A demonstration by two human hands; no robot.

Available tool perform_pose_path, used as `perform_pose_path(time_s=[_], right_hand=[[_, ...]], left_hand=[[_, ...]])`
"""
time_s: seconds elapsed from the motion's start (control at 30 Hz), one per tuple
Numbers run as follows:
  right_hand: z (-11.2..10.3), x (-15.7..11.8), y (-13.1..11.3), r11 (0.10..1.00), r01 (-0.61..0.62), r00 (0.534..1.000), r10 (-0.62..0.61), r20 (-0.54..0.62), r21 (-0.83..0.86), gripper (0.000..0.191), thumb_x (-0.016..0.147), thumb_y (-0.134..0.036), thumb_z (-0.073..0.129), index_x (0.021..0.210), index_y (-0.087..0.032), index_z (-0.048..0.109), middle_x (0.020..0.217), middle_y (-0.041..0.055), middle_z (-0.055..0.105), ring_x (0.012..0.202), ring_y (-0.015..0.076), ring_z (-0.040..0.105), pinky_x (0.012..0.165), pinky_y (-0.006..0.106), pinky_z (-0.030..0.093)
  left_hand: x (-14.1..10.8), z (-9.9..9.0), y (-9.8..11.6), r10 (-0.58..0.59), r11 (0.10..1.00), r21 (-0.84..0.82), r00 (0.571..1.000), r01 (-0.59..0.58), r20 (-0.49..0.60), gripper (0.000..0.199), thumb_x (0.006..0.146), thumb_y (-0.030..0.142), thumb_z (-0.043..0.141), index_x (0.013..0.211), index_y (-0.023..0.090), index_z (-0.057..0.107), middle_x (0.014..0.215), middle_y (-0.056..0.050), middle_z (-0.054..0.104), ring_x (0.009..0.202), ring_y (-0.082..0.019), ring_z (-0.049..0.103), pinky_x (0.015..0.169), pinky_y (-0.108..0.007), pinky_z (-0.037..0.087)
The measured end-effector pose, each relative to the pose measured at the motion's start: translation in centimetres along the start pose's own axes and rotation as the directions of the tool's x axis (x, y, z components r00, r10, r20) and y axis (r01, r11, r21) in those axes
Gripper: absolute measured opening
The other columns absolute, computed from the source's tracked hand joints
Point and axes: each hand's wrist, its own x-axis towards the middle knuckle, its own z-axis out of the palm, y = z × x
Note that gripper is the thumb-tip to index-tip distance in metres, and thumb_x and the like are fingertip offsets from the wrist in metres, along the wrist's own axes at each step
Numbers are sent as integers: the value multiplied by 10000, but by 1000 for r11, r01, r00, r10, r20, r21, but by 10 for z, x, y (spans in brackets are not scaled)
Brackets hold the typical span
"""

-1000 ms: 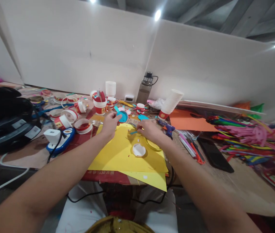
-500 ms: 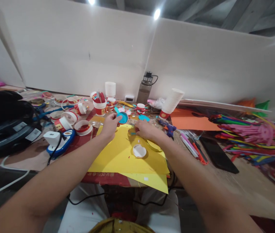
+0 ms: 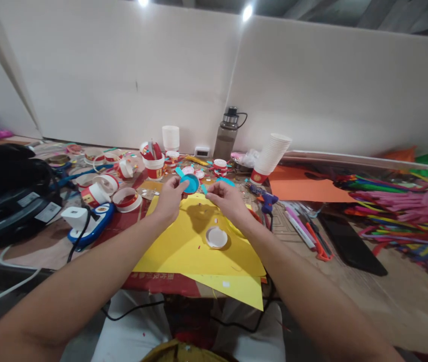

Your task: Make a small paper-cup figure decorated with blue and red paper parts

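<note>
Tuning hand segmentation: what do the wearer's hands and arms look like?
Left hand and right hand: no gloves, no ring or watch discernible. Forearms: no sleeves in view. Also worn: white trousers, olive-yellow garment at the bottom edge.

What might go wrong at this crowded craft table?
The small blue strip in the right hand could slip and get lost among the scraps. The left hand grips the blue-lined cup piece near its rim, so it might bend. The tall stack of paper cups leans and could topple if bumped.
</note>
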Motion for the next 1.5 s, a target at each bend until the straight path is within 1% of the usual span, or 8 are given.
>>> perform_pose_path(time_s=[0.17,0.33,0.6,0.77,0.97,1.13,1.4,1.5], right_hand=[[11,-7,-5,1000,-21,1000,21,5,-10,150,707,-316,647,742,-192,571,677,-23,591,606,108,494,591,248,395],[13,-8,-5,998,-55,998,55,7,-1,137,713,-304,643,722,-185,575,660,-22,597,578,99,481,568,239,383],[13,-5,3,998,-55,998,55,-22,-33,155,718,-318,653,711,-178,588,664,-10,617,590,106,499,569,242,373],[12,-7,-1,996,-77,996,75,-37,-38,142,711,-300,652,685,-180,579,623,-29,582,557,96,462,545,241,341],[11,-7,-3,995,-78,996,76,-40,-56,144,710,-293,642,666,-183,561,583,-46,532,534,90,425,523,240,305],[11,-7,-1,995,-75,996,72,-45,-61,139,709,-299,631,683,-184,557,598,-45,533,545,93,426,530,240,323],[10,-6,4,993,-67,997,62,-52,-102,116,713,-295,611,713,-190,562,622,-35,554,563,107,461,537,245,352],[10,-6,3,992,-62,997,56,-52,-110,116,715,-296,610,713,-188,568,623,-34,552,569,108,462,547,248,355]], left_hand=[[-4,3,-1,11,1000,25,1000,-11,16,185,711,281,694,738,180,541,687,32,548,589,-78,479,544,-215,354],[-6,6,-2,15,999,37,1000,-16,21,180,716,286,691,769,180,555,709,28,561,598,-83,489,561,-222,369],[-9,6,-1,36,999,37,997,-39,69,192,735,295,691,821,178,565,740,24,579,623,-83,497,581,-219,388],[-10,8,0,11,999,30,996,-14,84,209,725,292,701,843,180,571,770,18,602,642,-84,519,583,-212,394],[-11,9,2,-19,1000,20,995,17,93,214,707,283,721,827,181,576,747,25,591,641,-81,523,586,-203,398],[-10,9,0,-34,999,29,994,31,106,227,699,269,723,863,177,596,776,12,613,652,-84,529,595,-209,402],[-11,8,2,-41,998,50,991,35,124,316,620,215,751,889,170,590,782,17,607,659,-87,524,595,-214,395],[-11,8,2,-39,998,59,992,32,117,317,612,198,739,884,166,581,765,21,600,645,-84,511,590,-217,388]])
